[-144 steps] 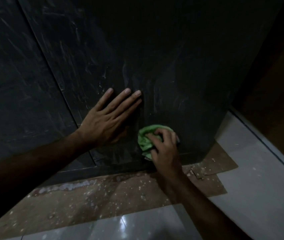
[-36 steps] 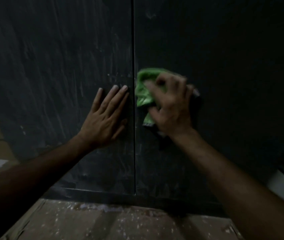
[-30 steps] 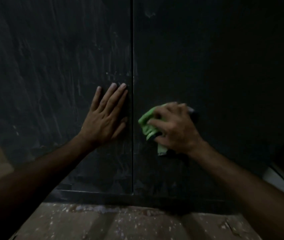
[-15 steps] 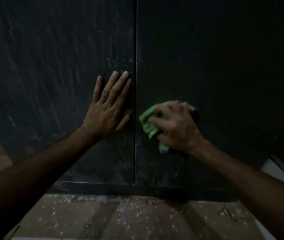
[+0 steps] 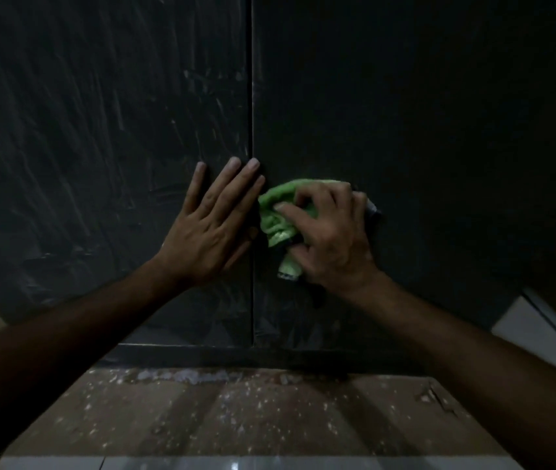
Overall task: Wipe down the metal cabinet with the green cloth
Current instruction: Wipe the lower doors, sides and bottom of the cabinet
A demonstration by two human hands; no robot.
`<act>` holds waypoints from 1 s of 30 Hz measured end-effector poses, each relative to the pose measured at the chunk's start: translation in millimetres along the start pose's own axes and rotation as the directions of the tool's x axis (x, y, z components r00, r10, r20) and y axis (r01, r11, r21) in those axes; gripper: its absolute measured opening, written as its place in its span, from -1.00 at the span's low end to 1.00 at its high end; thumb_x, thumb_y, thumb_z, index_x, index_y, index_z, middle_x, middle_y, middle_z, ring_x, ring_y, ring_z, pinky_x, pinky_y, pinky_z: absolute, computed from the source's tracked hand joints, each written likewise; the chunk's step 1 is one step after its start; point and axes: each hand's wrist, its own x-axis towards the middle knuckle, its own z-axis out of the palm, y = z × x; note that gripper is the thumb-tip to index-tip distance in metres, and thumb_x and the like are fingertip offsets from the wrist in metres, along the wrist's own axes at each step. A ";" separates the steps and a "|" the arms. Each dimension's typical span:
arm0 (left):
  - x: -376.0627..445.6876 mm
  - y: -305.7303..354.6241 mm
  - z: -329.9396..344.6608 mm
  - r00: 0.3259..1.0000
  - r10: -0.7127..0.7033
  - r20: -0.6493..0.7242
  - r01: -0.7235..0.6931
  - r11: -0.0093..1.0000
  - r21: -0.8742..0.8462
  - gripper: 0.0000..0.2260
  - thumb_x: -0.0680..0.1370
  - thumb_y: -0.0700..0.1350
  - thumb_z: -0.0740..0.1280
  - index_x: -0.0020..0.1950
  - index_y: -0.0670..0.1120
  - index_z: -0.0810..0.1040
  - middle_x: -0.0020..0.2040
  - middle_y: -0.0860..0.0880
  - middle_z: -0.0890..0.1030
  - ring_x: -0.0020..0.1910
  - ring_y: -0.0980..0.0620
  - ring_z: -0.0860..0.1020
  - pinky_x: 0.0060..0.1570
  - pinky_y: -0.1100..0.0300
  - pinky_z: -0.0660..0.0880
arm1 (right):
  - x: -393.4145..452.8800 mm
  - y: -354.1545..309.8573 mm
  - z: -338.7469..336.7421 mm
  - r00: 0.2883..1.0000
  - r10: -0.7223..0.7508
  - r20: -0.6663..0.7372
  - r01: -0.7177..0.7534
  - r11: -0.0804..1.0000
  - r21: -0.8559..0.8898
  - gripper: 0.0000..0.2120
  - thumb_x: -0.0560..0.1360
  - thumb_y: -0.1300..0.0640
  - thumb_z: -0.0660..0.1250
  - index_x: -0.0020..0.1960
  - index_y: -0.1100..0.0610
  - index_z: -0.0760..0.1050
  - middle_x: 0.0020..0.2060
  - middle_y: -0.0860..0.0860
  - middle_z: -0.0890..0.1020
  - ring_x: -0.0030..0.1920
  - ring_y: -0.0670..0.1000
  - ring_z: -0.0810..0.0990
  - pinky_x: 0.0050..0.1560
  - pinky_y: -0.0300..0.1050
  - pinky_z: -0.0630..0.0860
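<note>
Head view, and the right hand (image 5: 329, 232) has slid the green cloth (image 5: 278, 217) leftward across the right door since half a second ago, right up to the centre seam (image 5: 252, 96), where the wad now nearly touches the left fingertips. Its fingers are curled over the bunched cloth, thumb tucked beneath, pinning it to the metal cabinet (image 5: 422, 113); a tail of cloth hangs just below the thumb. The left hand (image 5: 214, 228) holds its spot as before, fingers straight and flat on the left door, tips reaching the seam, gripping nothing. That suggests the stroke is closing out the right panel's lower strip, and the streaky left door beyond the left fingers looks like the patch yet to be done. As for containers, the cabinet is the only one, both doors closed, so its contents cannot be seen. Below the wrists lies speckled brown floor (image 5: 236, 412).
</note>
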 end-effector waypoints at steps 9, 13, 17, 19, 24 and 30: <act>-50.3 8.9 6.9 0.955 0.204 0.217 -0.197 0.979 -0.057 -0.30 0.65 0.14 0.05 0.68 -0.23 0.07 0.70 -0.20 0.07 0.68 -0.21 0.04 0.61 -0.30 -0.13 | -67.9 11.8 11.5 0.870 -0.402 0.285 0.436 0.897 -0.066 -0.57 0.33 0.00 0.48 0.21 -0.04 0.64 0.17 0.03 0.63 0.13 0.13 0.49 0.02 0.03 0.37; -42.8 4.6 4.0 0.963 0.201 0.177 -0.192 0.979 -0.067 -0.37 0.68 0.09 0.03 0.66 -0.25 0.16 0.68 -0.21 0.15 0.68 -0.18 0.09 0.62 -0.26 -0.06 | -52.9 -4.9 20.9 0.994 -0.047 0.097 0.053 0.996 -0.064 -0.55 0.40 0.05 0.31 0.30 -0.03 0.47 0.21 0.05 0.44 0.12 0.19 0.39 0.02 0.10 0.30; -43.1 2.5 4.0 0.972 0.201 0.123 -0.200 0.980 -0.019 -0.46 0.72 0.00 0.05 0.66 -0.22 0.17 0.67 -0.18 0.19 0.66 -0.18 0.15 0.62 -0.22 -0.01 | -89.2 -41.7 45.9 0.906 -0.288 0.310 0.316 0.948 -0.041 -0.59 0.43 0.04 0.30 0.28 -0.08 0.56 0.20 0.03 0.55 0.13 0.14 0.47 0.04 0.05 0.38; -44.6 -1.0 7.5 0.963 0.220 0.157 -0.227 0.974 0.026 -0.39 0.68 0.04 0.11 0.68 -0.19 0.12 0.69 -0.15 0.12 0.68 -0.16 0.10 0.63 -0.20 -0.06 | -111.7 -37.2 42.8 0.825 -0.347 0.446 0.385 0.923 0.005 -0.62 0.38 -0.01 0.44 0.20 -0.10 0.62 0.14 -0.02 0.62 0.07 0.09 0.58 0.01 -0.01 0.49; -48.7 -7.7 18.9 0.958 0.237 0.164 -0.256 0.960 0.113 -0.31 0.64 0.13 0.16 0.70 -0.14 0.09 0.71 -0.11 0.05 0.69 -0.12 0.04 0.64 -0.17 -0.13 | -104.5 -4.5 30.5 0.982 0.010 0.190 0.002 0.998 -0.064 -0.52 0.30 0.04 0.43 0.22 -0.05 0.53 0.17 0.04 0.53 0.10 0.17 0.44 0.04 0.07 0.30; -50.2 -7.5 26.5 0.961 0.248 0.125 -0.267 0.949 0.169 -0.34 0.67 0.15 0.12 0.69 -0.15 0.14 0.71 -0.11 0.09 0.69 -0.13 0.07 0.64 -0.19 -0.10 | -135.1 -53.4 55.0 0.953 -0.085 0.290 0.106 0.993 -0.058 -0.57 0.34 0.05 0.50 0.21 -0.13 0.66 0.20 0.00 0.64 0.16 0.10 0.37 0.06 0.01 0.37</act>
